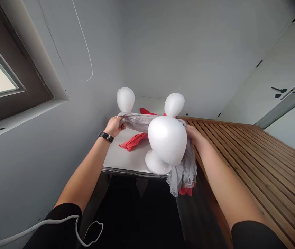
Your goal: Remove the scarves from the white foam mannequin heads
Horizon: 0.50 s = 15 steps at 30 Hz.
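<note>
Fingers: those of the left hand (114,126) are curled tight on one end of the grey scarf (139,121); those of the right hand (192,134) lie behind the nearest foam head, so I cannot tell whether they are closed, though the cloth runs to that hand.
Window: one, at the far left, dark frame (15,100), pale pane.
Cord on the wall: one thin white line (86,45) looping down the grey wall.
Wristband: one, black (106,137), on the left wrist.
Foam heads: three, all white. One stands at the back left (125,99), just above the left hand; one at the back right (174,104); the largest (167,140) is nearest, at the table's front edge.
Grey scarf: one, stretched between the two hands behind the nearest head, its loose end hanging over the table edge at the right.
Red cloth: one (134,141), lying on the table under the scarf; another red bit shows below the hanging grey end.
Table: one, white top (122,157).
Slatted surface: one, wooden (253,152), to the right of the table.
</note>
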Each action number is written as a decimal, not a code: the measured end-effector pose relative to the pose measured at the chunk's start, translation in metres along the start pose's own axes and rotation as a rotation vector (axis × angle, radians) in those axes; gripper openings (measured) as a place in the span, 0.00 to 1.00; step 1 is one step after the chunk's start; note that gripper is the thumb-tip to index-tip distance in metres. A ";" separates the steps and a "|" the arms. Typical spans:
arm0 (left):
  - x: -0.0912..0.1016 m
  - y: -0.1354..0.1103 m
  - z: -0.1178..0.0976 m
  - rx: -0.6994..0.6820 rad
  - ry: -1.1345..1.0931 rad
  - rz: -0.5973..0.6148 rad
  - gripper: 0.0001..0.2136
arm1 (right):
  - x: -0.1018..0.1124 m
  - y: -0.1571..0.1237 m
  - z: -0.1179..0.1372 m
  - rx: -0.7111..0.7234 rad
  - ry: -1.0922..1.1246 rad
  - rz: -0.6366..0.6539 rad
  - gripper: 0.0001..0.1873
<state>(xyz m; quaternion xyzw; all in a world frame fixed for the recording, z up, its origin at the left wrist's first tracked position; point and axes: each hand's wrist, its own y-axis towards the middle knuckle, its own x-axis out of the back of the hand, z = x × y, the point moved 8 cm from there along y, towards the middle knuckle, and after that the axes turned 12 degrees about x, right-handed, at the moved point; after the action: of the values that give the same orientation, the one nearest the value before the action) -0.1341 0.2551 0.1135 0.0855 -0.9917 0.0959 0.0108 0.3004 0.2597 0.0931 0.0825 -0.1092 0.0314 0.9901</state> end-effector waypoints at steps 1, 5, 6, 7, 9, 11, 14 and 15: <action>-0.002 0.000 0.006 -0.023 0.157 -0.059 0.06 | -0.004 0.000 0.000 0.065 -0.094 0.007 0.17; -0.013 -0.019 0.062 -0.002 0.459 -0.112 0.07 | -0.027 -0.025 -0.011 0.261 -0.311 0.027 0.16; -0.014 -0.029 0.075 -0.002 0.504 -0.131 0.11 | -0.031 -0.035 -0.015 0.283 -0.339 0.022 0.16; -0.015 -0.041 0.085 -0.016 0.548 -0.163 0.16 | -0.034 -0.046 -0.019 0.298 -0.371 0.013 0.16; -0.019 -0.071 0.097 -0.105 0.662 -0.258 0.27 | -0.036 -0.071 -0.026 0.315 -0.442 -0.036 0.17; -0.032 -0.108 0.100 -0.252 0.784 -0.345 0.33 | -0.038 -0.096 -0.026 0.377 -0.568 -0.118 0.23; -0.068 -0.161 0.109 -0.455 0.797 -0.285 0.33 | -0.055 -0.133 -0.023 0.521 -0.765 -0.203 0.28; -0.082 -0.175 0.115 -0.491 0.754 -0.221 0.33 | -0.064 -0.143 -0.023 0.557 -0.802 -0.216 0.26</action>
<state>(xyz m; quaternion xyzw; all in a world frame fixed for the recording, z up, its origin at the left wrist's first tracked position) -0.0236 0.0778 0.0308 0.1449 -0.8967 -0.1193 0.4008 0.2545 0.1203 0.0344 0.3600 -0.4594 -0.0774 0.8083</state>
